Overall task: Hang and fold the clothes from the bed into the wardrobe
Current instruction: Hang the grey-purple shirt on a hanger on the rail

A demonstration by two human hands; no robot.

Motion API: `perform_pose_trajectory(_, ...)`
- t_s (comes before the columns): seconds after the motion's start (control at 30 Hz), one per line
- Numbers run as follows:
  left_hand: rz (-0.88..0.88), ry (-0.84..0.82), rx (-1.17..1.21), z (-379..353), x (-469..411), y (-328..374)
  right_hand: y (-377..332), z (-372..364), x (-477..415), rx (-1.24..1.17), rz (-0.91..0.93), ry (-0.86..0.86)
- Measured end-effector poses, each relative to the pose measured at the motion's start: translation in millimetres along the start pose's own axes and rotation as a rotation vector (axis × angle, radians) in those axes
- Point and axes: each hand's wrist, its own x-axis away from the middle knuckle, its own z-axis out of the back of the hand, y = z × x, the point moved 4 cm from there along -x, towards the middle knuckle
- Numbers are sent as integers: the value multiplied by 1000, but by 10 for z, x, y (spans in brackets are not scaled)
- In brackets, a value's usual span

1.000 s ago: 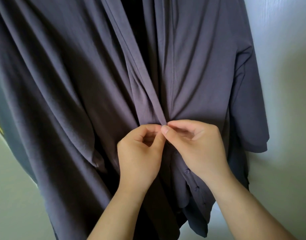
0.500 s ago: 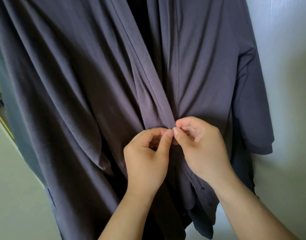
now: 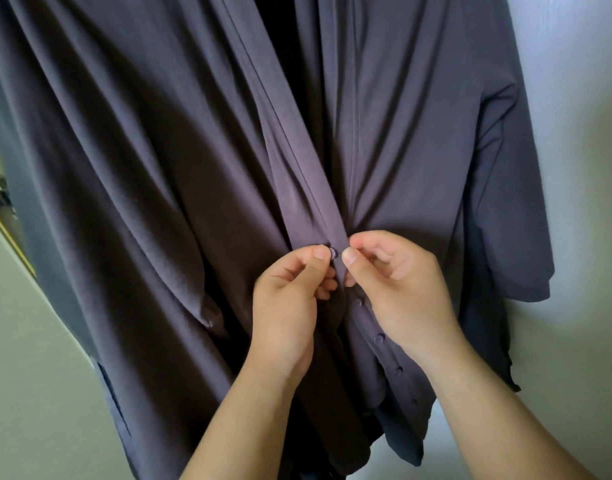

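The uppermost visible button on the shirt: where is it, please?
In the head view, near centre, the button sits on the shirt placket, between the thumbs of the left hand and right hand.

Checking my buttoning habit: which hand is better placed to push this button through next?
Probably left. The left hand has its thumb against the button; the right hand pinches the placket edge beside it.

Right side: I see a white surface [image 3: 581,168] with a faint vertical grain, partly in shadow.
Lower left: a pale cream panel [image 3: 31,358], plain and smooth.
Left edge: a small metal fitting [image 3: 0,195], too blurred for me to identify.
Below it: a brass-coloured strip [image 3: 15,244] slants along the panel's upper edge.
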Motion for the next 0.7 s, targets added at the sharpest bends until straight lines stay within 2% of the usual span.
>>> perform_pose_trajectory(0.1,26,28,-20,1,27,26,76,-19,94,-11,-2,-34)
perform_pose_trajectory(0.27,15,31,-103,38,35,36,282,-4,327,340,108,65)
perform_pose_trajectory(0.43,-63,69,-246,115,77,-16,338,-6,410,355,128,138)
perform_pose_trajectory(0.53,-127,95,-408,206,105,-102,348,-56,398,381,164,118)
perform_pose_trajectory(0.7,-288,106,-895,256,208,-210,390,-114,379,453,208,127)
